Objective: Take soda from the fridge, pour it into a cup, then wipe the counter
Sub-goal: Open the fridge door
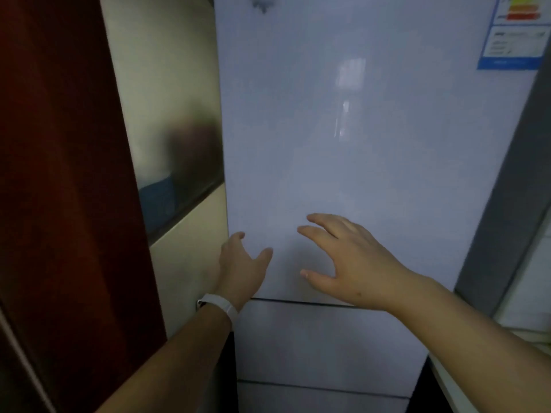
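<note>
Fridge point(357, 144) fills most of the head view: a tall white appliance with a glossy front on which a pale window reflection is seen. Its upper door is shut, and a dark horizontal seam below the hands divides that door from a lower door or drawer; a second seam is seen further down. An energy label point(515, 31) with coloured bars and a blue border is stuck at the upper right corner of the door. No soda is visible, and whatever is inside the fridge is hidden by the closed doors.

The left hand point(241, 263) is placed at the left edge of the upper door, just above the seam. Its fingers are curled around that edge and partly hidden behind it, while the thumb is laid on the door's front; the grip is thus hooked on the door edge. A white wristband point(220, 305) is worn on the left wrist.

The right hand point(346, 257) is held in front of the door's lower part, to the right of the left hand. Its fingers are spread wide and nothing is held in it. Whether the fingertips touch the door surface cannot be told, though a soft shadow is cast on the door beneath the palm.

To the left of the fridge a cream wall panel point(179, 99) with a shiny metallic section is seen, and beyond it a dark red surface point(59, 174). At the lower right a pale counter edge point(465, 389) is partly visible.
</note>
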The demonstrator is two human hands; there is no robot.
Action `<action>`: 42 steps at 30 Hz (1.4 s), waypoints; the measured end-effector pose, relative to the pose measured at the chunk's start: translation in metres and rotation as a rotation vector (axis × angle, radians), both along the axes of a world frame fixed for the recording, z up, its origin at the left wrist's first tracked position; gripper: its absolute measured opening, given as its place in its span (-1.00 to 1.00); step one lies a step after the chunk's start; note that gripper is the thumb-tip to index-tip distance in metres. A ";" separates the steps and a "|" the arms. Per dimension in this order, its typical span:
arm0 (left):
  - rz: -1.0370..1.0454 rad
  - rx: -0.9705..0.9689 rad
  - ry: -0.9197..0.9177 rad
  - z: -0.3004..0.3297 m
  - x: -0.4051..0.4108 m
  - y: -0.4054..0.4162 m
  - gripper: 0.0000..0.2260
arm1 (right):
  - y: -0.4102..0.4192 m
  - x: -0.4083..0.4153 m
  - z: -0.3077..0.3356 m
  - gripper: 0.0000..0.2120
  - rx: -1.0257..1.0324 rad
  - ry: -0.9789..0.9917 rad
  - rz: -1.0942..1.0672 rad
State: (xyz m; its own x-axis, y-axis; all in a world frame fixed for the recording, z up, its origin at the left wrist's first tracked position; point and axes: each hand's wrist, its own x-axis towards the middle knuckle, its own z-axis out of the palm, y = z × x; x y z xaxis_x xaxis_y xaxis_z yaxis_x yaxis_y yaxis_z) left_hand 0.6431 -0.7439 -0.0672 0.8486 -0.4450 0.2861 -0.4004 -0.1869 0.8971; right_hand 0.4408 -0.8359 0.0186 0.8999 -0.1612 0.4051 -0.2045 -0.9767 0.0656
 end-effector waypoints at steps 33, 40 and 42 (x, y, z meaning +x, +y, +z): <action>-0.022 -0.172 0.146 -0.013 0.088 -0.050 -0.10 | -0.004 0.086 -0.024 -0.33 -0.003 0.037 0.055; 0.017 -0.104 0.101 -0.015 0.063 -0.026 -0.14 | 0.008 0.067 -0.017 -0.37 0.004 0.026 0.090; 0.024 -0.069 0.109 -0.015 0.053 -0.016 -0.15 | 0.015 0.056 -0.017 -0.37 -0.002 0.034 0.111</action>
State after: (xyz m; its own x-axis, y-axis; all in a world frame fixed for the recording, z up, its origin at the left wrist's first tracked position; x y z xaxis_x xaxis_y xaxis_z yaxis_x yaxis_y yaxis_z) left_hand 0.6959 -0.7603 -0.0821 0.8866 -0.4066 0.2206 -0.2956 -0.1312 0.9462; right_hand 0.4969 -0.8206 0.0016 0.9255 -0.0588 0.3741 -0.0926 -0.9930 0.0731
